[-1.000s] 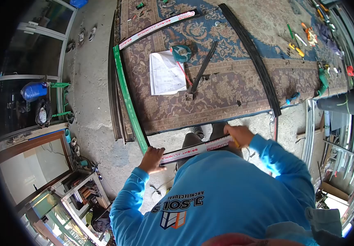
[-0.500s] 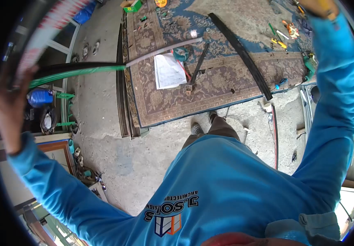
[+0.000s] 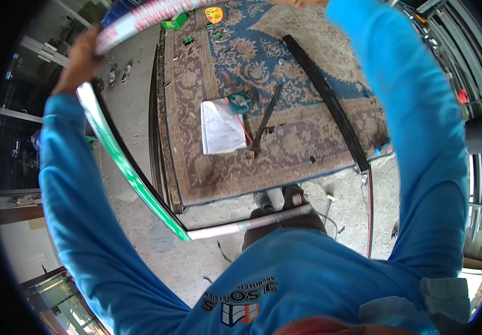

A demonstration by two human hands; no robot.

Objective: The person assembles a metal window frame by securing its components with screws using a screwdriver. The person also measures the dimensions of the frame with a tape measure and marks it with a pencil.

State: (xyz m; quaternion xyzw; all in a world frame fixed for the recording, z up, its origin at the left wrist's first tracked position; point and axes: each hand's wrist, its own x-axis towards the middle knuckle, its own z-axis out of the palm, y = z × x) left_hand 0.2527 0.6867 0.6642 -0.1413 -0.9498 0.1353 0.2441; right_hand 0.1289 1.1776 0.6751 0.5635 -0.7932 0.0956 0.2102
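Note:
My left hand (image 3: 80, 60) is closed on the corner of a long, narrow frame with several sides, wrapped in protective film. The frame's upper strip (image 3: 151, 18) is white with red lettering and runs out past the top edge. A side strip (image 3: 121, 162), green and white with a dark inner edge, drops to a lower corner. From there a pale strip (image 3: 246, 224) crosses in front of my legs and ends there. My right hand (image 3: 297, 2) is at the top edge, mostly cut off, so its fingers and grip are hidden.
A patterned rug (image 3: 207, 173) bears a white paper sheet (image 3: 221, 131), a hammer-like tool (image 3: 266, 120) and a long black strip (image 3: 330, 100). Dark profiles (image 3: 156, 134) lie along its left edge. A thin cable (image 3: 330, 215) trails near my feet. Metal profiles (image 3: 478, 234) stand at right.
The frame has swung, its green side turning from nearly level to slanting down and its pale strip coming near my legs. My left hand has moved up and right, my right hand left.

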